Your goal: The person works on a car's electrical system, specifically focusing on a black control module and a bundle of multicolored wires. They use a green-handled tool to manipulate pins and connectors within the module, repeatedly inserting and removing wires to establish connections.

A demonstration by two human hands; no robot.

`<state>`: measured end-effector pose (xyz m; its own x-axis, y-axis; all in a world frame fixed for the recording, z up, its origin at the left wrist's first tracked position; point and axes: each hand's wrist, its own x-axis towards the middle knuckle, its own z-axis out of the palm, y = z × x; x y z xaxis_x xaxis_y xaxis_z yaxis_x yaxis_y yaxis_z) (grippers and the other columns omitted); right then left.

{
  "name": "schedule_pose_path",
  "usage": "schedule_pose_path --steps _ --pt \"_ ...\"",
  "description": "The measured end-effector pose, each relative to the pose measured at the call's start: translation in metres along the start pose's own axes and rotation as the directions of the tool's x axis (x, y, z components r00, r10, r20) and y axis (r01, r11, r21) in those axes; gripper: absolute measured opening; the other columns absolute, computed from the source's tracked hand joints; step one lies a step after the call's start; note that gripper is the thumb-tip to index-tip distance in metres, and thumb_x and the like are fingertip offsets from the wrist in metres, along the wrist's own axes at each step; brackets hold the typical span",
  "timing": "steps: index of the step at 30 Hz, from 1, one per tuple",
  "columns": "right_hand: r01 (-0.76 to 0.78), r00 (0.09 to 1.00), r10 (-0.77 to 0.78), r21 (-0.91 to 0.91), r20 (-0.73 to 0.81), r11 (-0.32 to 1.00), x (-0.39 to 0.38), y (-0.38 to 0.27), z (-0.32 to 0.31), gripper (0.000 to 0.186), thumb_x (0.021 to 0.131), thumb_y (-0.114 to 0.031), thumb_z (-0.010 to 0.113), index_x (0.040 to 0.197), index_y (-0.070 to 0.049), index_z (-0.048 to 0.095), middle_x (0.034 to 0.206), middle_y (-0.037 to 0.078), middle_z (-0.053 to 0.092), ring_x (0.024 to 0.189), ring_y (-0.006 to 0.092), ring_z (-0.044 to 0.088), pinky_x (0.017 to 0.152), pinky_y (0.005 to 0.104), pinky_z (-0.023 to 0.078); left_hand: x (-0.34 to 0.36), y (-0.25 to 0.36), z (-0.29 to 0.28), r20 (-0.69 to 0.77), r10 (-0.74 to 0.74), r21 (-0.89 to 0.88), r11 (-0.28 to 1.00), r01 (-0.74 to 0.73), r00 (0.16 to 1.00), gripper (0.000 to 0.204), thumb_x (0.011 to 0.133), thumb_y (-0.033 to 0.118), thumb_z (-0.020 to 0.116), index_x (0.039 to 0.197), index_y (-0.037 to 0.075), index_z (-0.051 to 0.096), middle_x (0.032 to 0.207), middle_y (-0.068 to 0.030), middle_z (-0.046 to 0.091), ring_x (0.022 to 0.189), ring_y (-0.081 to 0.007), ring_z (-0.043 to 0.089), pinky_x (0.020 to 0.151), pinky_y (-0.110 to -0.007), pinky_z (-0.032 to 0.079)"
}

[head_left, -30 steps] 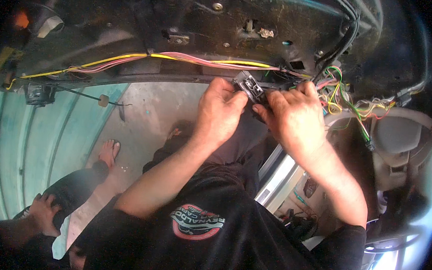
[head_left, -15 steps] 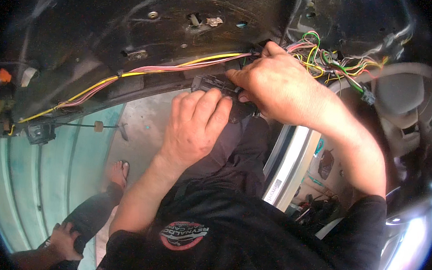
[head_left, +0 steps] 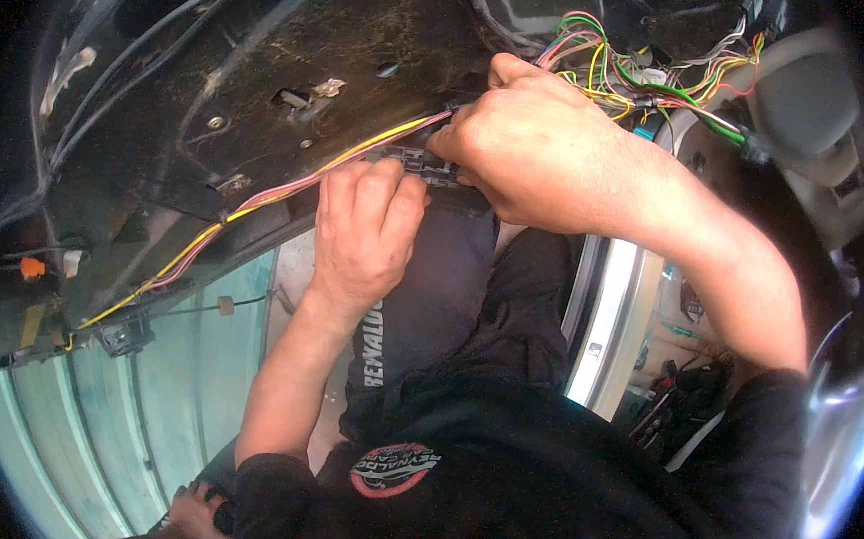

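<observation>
"What's at the far left?"

"An orange piece [head_left: 31, 268] on the dark panel [head_left: 152, 120], with pale green corrugated sheeting [head_left: 50, 433] below it. Then, near the bottom, another person's hand [head_left: 196, 518] by dark cloth."

"And going right?"

"A bundle of yellow and pink wires [head_left: 256, 200] slanting up along the panel, then the person's left hand [head_left: 367, 225]. It's grasping a black plastic block [head_left: 415, 158], fingers curled over the near side."

"Where is that block exactly?"

"Between the two hands, just beside the upper stretch of the bundle, partly covered by fingers."

"The right hand?"

"The right hand [head_left: 535, 152] is bent over the block's right end. Its fingertips are hidden, so I can't tell whether it grips."

"Beyond that?"

"A tangle of loose coloured wires [head_left: 592, 55] above the right wrist, a bright sill [head_left: 605, 307] below the forearm, and at the far right a grey headrest [head_left: 810, 96]."
</observation>
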<state>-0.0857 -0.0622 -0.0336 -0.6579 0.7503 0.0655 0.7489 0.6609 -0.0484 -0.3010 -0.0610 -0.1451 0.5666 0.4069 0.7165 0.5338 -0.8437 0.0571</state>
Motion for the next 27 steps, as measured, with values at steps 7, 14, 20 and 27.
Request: schedule_pose_path --steps 7,14,20,27 --pt "-0.028 0.999 0.031 -0.086 0.038 0.996 0.001 -0.006 0.004 0.018 0.069 -0.013 0.079 0.086 -0.007 0.075 0.080 0.014 0.075 0.086 0.0292 0.075 0.099 0.0431 0.050 -0.002 0.000 -0.001 0.068 -0.008 0.034 0.999 0.005 0.998 0.042 0.074 0.006 0.082 0.113 0.005 0.065 0.107 -0.0128 0.060 0.098 -0.0330 0.057 0.086 -0.046 0.046" --pt "0.001 0.998 0.002 -0.065 0.058 0.998 0.001 -0.001 -0.002 0.022 0.075 -0.012 0.075 0.097 -0.009 0.074 0.080 0.010 0.073 0.086 0.0253 0.073 0.094 0.0385 0.048 -0.010 0.020 0.010 0.056 0.062 0.058 0.996 -0.065 0.996 0.049 0.079 0.014 0.082 0.123 0.008 0.064 0.119 -0.0133 0.059 0.108 -0.0323 0.055 0.093 -0.049 0.043" --pt "0.009 0.997 -0.009 0.000 0.071 1.000 0.006 0.009 -0.004 0.013 0.080 -0.018 0.076 0.085 -0.007 0.074 0.079 0.014 0.073 0.088 0.0334 0.072 0.087 0.0444 0.055 -0.003 0.021 0.013 0.067 0.047 0.157 0.986 -0.057 0.997 0.050 0.077 0.018 0.085 0.123 0.015 0.065 0.115 -0.0132 0.054 0.106 -0.0331 0.053 0.093 -0.051 0.043" --pt "-0.034 0.991 0.031 0.026 0.133 0.999 0.013 0.005 -0.007 0.012 0.086 -0.020 0.073 0.088 -0.007 0.075 0.080 0.014 0.073 0.090 0.0339 0.073 0.085 0.0454 0.056 -0.011 0.020 0.020 0.011 0.007 0.082 0.997 -0.008 1.000 0.056 0.078 0.014 0.085 0.129 0.016 0.063 0.117 -0.0138 0.055 0.107 -0.0333 0.052 0.093 -0.051 0.041"
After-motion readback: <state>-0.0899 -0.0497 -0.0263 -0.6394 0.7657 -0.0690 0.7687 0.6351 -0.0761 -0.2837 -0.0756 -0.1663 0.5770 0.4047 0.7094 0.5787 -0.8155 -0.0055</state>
